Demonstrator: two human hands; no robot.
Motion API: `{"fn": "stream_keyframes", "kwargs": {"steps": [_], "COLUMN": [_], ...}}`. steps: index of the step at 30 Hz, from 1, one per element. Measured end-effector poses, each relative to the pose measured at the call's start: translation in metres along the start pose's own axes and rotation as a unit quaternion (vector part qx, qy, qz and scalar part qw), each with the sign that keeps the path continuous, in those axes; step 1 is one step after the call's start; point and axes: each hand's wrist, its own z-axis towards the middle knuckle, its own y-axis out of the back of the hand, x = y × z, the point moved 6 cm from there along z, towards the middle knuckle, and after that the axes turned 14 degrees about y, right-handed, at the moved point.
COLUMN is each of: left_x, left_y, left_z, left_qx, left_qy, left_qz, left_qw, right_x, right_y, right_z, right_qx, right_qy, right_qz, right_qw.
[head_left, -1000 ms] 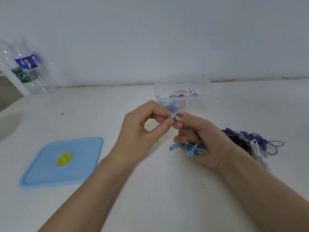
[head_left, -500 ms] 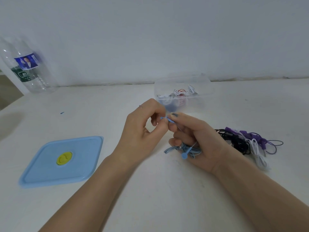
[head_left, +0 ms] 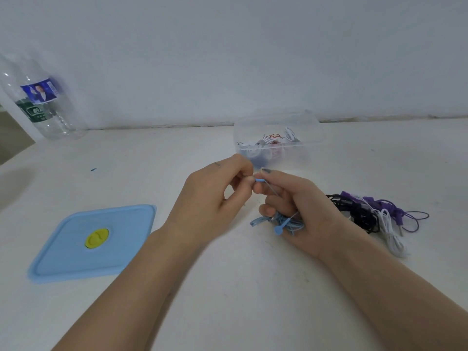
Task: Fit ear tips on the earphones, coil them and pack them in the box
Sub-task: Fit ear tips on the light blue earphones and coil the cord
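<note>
Round blue earbud head, visible 1 s ago, now hidden in left hand (head_left: 212,198) pinch; right hand (head_left: 298,211) grips thin light-blue earphone cable (head_left: 281,222) bundle below pinch. Tip fitting likely underway.

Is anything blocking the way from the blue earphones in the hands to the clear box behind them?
Nothing visible does. The blue earphones sit in the right hand, the left hand pinches one end, and the clear box stands open just beyond; its blue lid lies aside.

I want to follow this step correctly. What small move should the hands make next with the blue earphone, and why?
Probably press the tip fully onto the blue earphone. The left hand pinches its end, while the right hand holds its stem and the bunched blue cable. Whether the tip is seated cannot be seen.
</note>
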Motion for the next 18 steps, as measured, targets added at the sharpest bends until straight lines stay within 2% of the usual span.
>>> {"fn": "stream_keyframes", "kwargs": {"steps": [5,8,18], "left_x": [0.0033,0.0024,0.0036], "left_y": [-0.0024,0.0003,-0.0001], "left_z": [-0.0001,-0.0009,-0.0002], "left_qx": [0.007,0.015,-0.011], "left_qy": [0.000,-0.004,-0.026], "left_qz": [0.031,0.009,0.016], "left_qw": [1.000,1.000,0.999], "right_x": [0.0010,0.0010,-0.0013], "right_y": [0.0026,0.0034,0.0033], "right_z": [0.0022,0.0026,0.0046], "right_qx": [-0.012,-0.009,0.011], "right_qy": [0.030,0.031,0.041], "right_qz": [-0.031,-0.036,-0.057], "right_qw": [0.999,0.999,0.997]}}
